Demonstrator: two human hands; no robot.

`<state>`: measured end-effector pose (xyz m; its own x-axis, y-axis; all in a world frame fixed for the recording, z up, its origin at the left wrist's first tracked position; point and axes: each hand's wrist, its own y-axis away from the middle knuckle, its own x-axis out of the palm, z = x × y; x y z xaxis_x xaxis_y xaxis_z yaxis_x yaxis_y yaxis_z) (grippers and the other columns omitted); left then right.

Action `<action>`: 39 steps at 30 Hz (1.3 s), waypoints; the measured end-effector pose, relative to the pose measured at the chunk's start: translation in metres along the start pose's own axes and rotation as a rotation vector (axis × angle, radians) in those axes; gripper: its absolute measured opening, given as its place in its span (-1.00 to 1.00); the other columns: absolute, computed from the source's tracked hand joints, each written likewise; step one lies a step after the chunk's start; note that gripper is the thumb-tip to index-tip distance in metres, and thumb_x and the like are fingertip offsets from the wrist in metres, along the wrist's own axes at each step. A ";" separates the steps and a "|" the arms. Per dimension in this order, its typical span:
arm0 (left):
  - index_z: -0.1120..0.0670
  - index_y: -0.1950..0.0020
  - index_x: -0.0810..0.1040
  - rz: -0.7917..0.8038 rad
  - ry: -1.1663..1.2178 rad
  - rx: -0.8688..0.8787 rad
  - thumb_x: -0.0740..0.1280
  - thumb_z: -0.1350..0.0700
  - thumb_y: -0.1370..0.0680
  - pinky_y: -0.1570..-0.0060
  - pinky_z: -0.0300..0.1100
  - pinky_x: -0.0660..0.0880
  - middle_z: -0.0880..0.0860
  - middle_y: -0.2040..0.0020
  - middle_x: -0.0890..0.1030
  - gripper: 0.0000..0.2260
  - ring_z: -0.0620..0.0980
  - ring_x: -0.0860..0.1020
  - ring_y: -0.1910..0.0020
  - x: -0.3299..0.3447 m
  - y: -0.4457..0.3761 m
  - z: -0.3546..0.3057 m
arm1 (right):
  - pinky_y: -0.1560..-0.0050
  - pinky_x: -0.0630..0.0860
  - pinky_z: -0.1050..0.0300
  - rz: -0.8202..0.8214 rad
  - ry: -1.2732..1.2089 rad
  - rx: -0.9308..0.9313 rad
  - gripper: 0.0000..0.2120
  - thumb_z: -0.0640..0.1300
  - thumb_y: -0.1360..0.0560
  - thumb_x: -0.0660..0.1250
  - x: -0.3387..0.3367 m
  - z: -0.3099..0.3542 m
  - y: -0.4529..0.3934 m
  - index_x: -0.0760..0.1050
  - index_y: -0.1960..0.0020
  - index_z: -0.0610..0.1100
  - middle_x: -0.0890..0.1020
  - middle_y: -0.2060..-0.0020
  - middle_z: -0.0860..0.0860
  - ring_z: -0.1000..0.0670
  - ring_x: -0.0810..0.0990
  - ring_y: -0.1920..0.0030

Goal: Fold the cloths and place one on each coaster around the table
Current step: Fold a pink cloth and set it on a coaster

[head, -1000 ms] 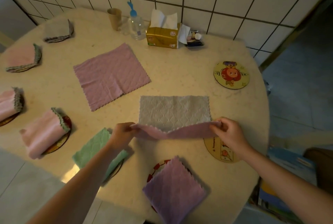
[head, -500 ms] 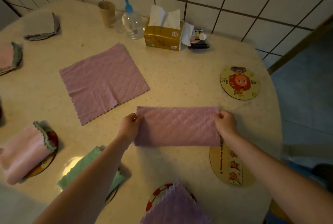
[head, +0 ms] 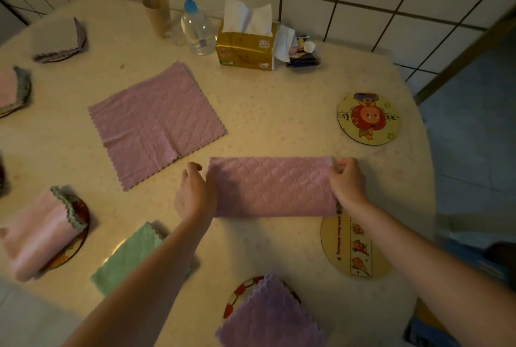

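Both hands (head: 195, 193) (head: 347, 182) pinch the folded pink cloth's (head: 273, 187) short edges.

Little lettering here can be made out; the near coaster (head: 352, 246), at about four o'clock on the table, carries a line of small dark print along the left of its picture strip, too blurred to read; the far coaster (head: 368, 118), at about two o'clock, has a few characters on either side of its red figure, not legible; the gold tissue box (head: 245, 49), at twelve o'clock, bears small red-and-white marks and a green strip, unreadable; the bottle (head: 197, 29) beside it has a small illegible label.
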<state>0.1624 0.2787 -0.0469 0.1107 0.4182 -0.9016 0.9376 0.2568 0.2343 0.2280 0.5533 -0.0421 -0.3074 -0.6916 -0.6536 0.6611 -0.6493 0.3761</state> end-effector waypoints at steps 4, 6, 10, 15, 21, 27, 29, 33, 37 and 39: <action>0.09 -0.25 0.47 0.001 0.002 0.697 0.33 0.10 -0.51 -0.02 0.04 0.51 0.09 -0.18 0.50 -0.69 0.11 0.46 -0.13 0.009 0.047 0.009 | -0.19 0.49 -0.06 -0.102 0.529 -0.596 -0.59 -0.18 -0.48 0.30 -0.002 -0.019 0.035 0.34 -0.31 -0.18 0.48 -0.23 -0.12 -0.14 0.42 -0.25; 0.05 -0.35 0.43 0.199 -0.038 0.944 0.23 0.05 -0.55 -0.30 0.03 0.41 0.04 -0.33 0.44 -0.63 0.06 0.37 -0.34 0.019 0.069 0.013 | -0.32 0.37 -0.08 -0.008 0.675 -0.894 -0.48 -0.28 -0.41 0.34 0.006 -0.034 0.057 0.35 -0.35 -0.18 0.47 -0.28 -0.10 -0.14 0.34 -0.34; -0.11 -0.57 -0.01 0.401 -0.334 0.946 -0.08 -0.15 -0.57 -0.51 0.01 -0.11 -0.09 -0.57 -0.02 -0.45 0.00 -0.11 -0.56 0.032 0.085 0.027 | -0.38 0.27 -0.08 0.212 0.876 -1.142 -0.35 -0.36 -0.33 0.22 0.010 -0.065 0.076 0.29 -0.43 -0.20 0.39 -0.36 -0.08 -0.15 0.31 -0.37; -0.07 -0.56 0.05 0.344 -0.394 0.867 -0.13 -0.17 -0.56 -0.50 0.00 0.07 -0.06 -0.56 0.01 -0.43 0.00 -0.02 -0.54 0.022 0.078 0.056 | -0.34 0.27 -0.03 0.243 0.959 -1.079 -0.34 -0.39 -0.29 0.26 -0.010 -0.081 0.071 0.36 -0.39 -0.20 0.45 -0.34 -0.09 -0.13 0.41 -0.35; -0.06 -0.56 0.10 0.287 -0.404 0.730 -0.15 -0.18 -0.53 -0.44 -0.16 0.01 -0.05 -0.56 0.09 -0.41 -0.01 0.07 -0.54 0.006 0.070 0.078 | -0.11 0.54 -0.02 0.274 0.940 -1.056 -0.49 -0.37 -0.23 0.42 -0.010 -0.061 0.065 0.51 -0.17 -0.18 0.56 -0.14 -0.07 -0.11 0.53 -0.14; -0.04 -0.55 0.16 0.265 -0.369 0.664 -0.07 -0.15 -0.55 -0.45 -0.14 0.04 -0.01 -0.55 0.15 -0.44 0.01 0.12 -0.53 0.008 0.072 0.073 | -0.06 0.48 0.02 0.288 0.985 -0.948 -0.54 -0.34 -0.29 0.36 0.004 -0.043 0.066 0.41 -0.15 -0.11 0.47 -0.15 -0.05 -0.10 0.44 -0.11; -0.03 -0.56 0.10 0.259 -0.356 0.653 0.05 -0.09 -0.61 -0.45 -0.14 0.01 -0.03 -0.56 0.08 -0.49 0.00 0.07 -0.54 0.009 0.074 0.073 | -0.07 0.47 0.00 0.280 0.980 -0.919 -0.57 -0.34 -0.30 0.35 0.007 -0.040 0.068 0.40 -0.14 -0.12 0.47 -0.14 -0.06 -0.11 0.43 -0.10; -0.05 -0.57 -0.10 0.310 -0.389 0.629 -0.03 -0.13 -0.62 -0.52 -0.05 -0.04 -0.07 -0.55 -0.13 -0.46 -0.02 -0.12 -0.55 0.009 0.077 0.073 | -0.01 0.49 -0.02 0.292 1.007 -0.934 -0.55 -0.33 -0.28 0.41 0.008 -0.038 0.066 0.40 -0.12 -0.15 0.47 -0.10 -0.09 -0.12 0.44 -0.05; -0.02 -0.54 -0.26 0.356 -0.438 0.688 -0.39 -0.35 -0.47 -0.48 0.00 -0.20 -0.02 -0.52 -0.27 -0.29 0.05 -0.26 -0.52 0.010 0.080 0.078 | 0.17 0.55 0.04 0.294 0.995 -1.039 -0.53 -0.39 -0.14 0.50 -0.004 -0.035 0.057 0.50 -0.01 -0.19 0.56 0.03 -0.11 -0.12 0.53 0.08; -0.01 -0.53 -0.30 0.347 -0.470 0.684 -0.36 -0.36 -0.47 -0.46 0.01 -0.26 0.00 -0.52 -0.28 -0.29 0.05 -0.28 -0.52 0.011 0.077 0.077 | 0.19 0.55 0.07 0.296 0.945 -1.076 -0.58 -0.40 -0.19 0.46 -0.011 -0.030 0.056 0.51 -0.02 -0.21 0.56 0.05 -0.10 -0.10 0.53 0.09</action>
<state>0.2613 0.2363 -0.0660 0.4067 -0.0627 -0.9114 0.8009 -0.4555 0.3887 0.2893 0.5339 -0.0330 0.2015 -0.0190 -0.9793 0.9309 0.3148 0.1854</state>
